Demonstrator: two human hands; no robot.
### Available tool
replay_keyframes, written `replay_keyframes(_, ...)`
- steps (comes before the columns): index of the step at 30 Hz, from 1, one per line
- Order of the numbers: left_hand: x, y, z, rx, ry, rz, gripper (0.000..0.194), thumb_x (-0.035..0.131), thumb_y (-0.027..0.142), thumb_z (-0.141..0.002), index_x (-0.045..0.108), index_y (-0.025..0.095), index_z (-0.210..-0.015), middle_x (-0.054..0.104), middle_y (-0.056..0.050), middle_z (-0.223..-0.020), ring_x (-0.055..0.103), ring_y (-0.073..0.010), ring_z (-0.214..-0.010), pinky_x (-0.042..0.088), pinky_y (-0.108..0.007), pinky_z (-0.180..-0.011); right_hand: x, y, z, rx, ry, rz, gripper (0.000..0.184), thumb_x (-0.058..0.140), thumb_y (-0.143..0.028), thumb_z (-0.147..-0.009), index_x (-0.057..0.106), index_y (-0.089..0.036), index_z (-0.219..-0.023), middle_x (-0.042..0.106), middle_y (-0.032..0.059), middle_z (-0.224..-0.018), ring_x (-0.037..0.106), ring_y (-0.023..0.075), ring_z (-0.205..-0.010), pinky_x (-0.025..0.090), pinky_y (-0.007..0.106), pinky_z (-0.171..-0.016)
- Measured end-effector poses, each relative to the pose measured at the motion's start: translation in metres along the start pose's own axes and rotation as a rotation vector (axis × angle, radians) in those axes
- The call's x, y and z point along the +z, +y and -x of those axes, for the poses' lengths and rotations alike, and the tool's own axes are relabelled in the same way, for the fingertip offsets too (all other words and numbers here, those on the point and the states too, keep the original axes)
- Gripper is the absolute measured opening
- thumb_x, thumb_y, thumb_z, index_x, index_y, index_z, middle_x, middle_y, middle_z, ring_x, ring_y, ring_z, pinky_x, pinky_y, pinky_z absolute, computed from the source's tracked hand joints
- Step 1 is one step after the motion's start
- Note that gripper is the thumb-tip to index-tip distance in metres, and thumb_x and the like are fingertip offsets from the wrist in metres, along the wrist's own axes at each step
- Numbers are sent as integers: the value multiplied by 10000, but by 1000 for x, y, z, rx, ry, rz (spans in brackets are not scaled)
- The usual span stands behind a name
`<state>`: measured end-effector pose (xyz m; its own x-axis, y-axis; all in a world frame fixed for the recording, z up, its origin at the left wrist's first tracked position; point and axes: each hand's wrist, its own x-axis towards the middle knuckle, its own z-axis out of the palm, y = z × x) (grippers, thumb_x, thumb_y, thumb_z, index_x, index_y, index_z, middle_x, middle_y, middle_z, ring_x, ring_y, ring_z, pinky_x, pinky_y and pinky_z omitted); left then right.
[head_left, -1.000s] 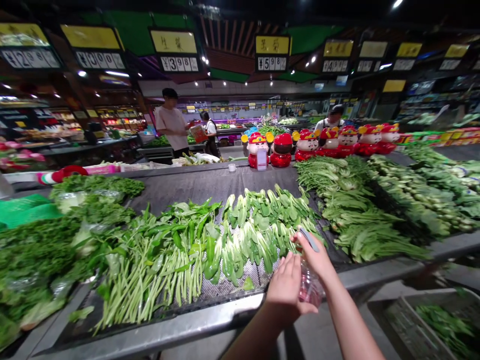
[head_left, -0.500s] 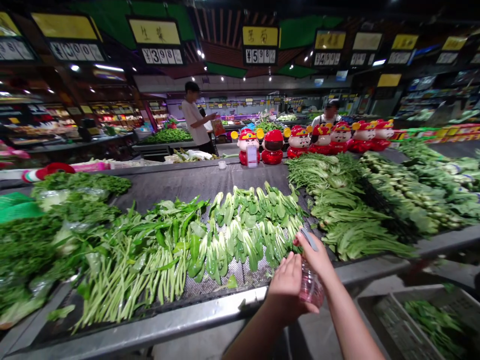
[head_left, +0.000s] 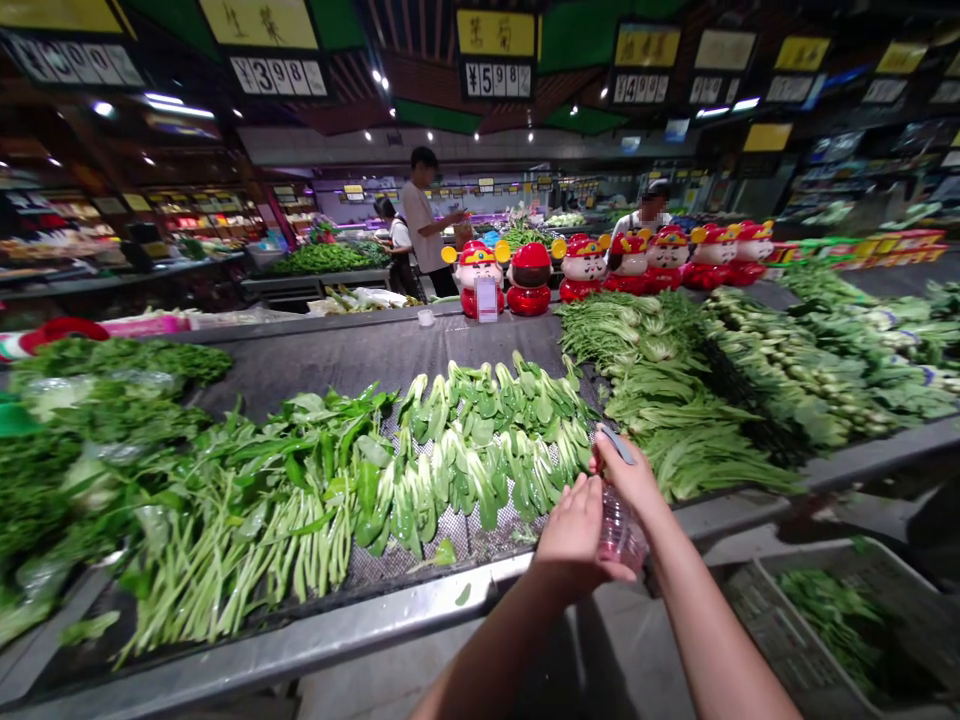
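Observation:
A clear, pinkish spray bottle [head_left: 621, 530] with a grey top sits between my two hands at the front edge of the vegetable stand. My left hand [head_left: 571, 522] wraps round the bottle's body from the left. Closed about the upper part is my right hand [head_left: 626, 475], with the grey piece along its thumb side; the fingers behind are partly hidden. Just beyond my hands lie two rows of wet green bok choy [head_left: 480, 470] on a black mesh surface. Long-stemmed leafy greens [head_left: 247, 540] lie to their left, and leafy lettuce-like bunches [head_left: 682, 430] to their right.
A metal rail [head_left: 315, 640] edges the stand. Red figurines [head_left: 529, 280] line its back. Below right stands a grey crate [head_left: 832, 640] with loose greens. Price signs [head_left: 495, 55] hang overhead. People [head_left: 427, 220] stand behind the stand.
The view has swung slightly right and down, so most of the stand appears further left and higher. Another person now shows beside the standing one. Both hands keep their hold on the bottle.

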<state>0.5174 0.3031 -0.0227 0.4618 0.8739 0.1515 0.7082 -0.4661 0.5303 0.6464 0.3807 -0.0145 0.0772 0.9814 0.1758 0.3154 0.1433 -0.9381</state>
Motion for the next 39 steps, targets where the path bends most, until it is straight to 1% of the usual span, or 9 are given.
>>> replay_keyframes(4, -5, 7, -9, 16, 14, -20, 1160, 784, 525, -499, 178, 74, -1379, 239, -173, -1436, 184, -292, -1334, 185, -411, -1110, -8, -3, -11, -75, 0, -4, 461, 455, -597, -769, 623, -168, -780, 665, 52, -712, 608, 194, -703, 451, 310, -705)
replay_keyframes(7, -10, 11, -14, 37, 21, -17, 1126, 768, 514, -535, 159, 96, -1385, 228, -167, -1442, 164, -282, -1341, 208, -403, -1104, -12, -4, -17, -80, 33, -13, 461, 468, -593, -761, 624, -165, -834, 666, 49, -730, 606, 190, -711, 449, 305, -701)
replay_keyframes(14, -9, 7, -17, 82, 9, -8, 1159, 772, 543, -515, 136, 128, -1391, 227, -146, -1447, 176, -279, -1339, 212, -404, -1104, -16, -8, -9, -58, 100, 84, 471, 402, -587, -799, 579, -192, -615, 632, 27, -583, 561, 173, -557, 411, 283, -583)
replay_keyframes(18, -6, 6, -16, 86, -1, -5, 1176, 776, 545, -507, 130, 116, -1392, 213, -155, -1450, 171, -284, -1339, 203, -410, -1106, -16, -7, -5, -29, 94, 54, 479, 413, -612, -782, 570, -197, -599, 625, 28, -550, 557, 181, -528, 408, 290, -563)
replay_keyframes(21, -4, 6, -15, 81, -10, -5, 1169, 772, 541, -515, 127, 118, -1394, 218, -156, -1448, 167, -282, -1340, 189, -415, -1109, -16, -1, -5, -13, 90, 14, 482, 429, -631, -765, 586, -197, -626, 650, 44, -598, 579, 194, -573, 423, 299, -592)
replay_keyframes(25, 7, 7, -11, 60, -11, -13, 1196, 794, 536, -479, 140, 119, -1390, 237, -159, -1441, 181, -285, -1337, 182, -432, -1110, -18, 11, -2, -30, 82, -28, 485, 467, -641, -738, 629, -184, -720, 685, 70, -732, 612, 215, -705, 444, 319, -696)
replay_keyframes(29, 26, 9, 0, 44, 11, -21, 1217, 812, 528, -447, 156, 114, -1384, 270, -159, -1427, 191, -287, -1333, 189, -449, -1109, -19, 22, 12, 5, 75, -35, 486, 478, -628, -737, 639, -173, -789, 686, 73, -781, 615, 219, -757, 445, 325, -741)
replay_keyframes(34, 46, 10, 21, 47, 47, 8, 1216, 846, 483, -382, 236, 88, -1356, 341, -191, -1385, 262, -324, -1302, 239, -449, -1091, -16, 31, 38, 55, 47, 36, 464, 444, -614, -760, 625, -190, -702, 670, 45, -694, 609, 205, -698, 445, 314, -711)
replay_keyframes(39, 52, 11, 33, 71, 17, 61, 1190, 823, 513, -398, 244, 95, -1350, 348, -206, -1376, 292, -350, -1283, 267, -491, -1064, -15, 34, 59, 119, 48, 19, 461, 426, -620, -765, 580, -210, -621, 632, 29, -585, 576, 194, -573, 446, 303, -593)
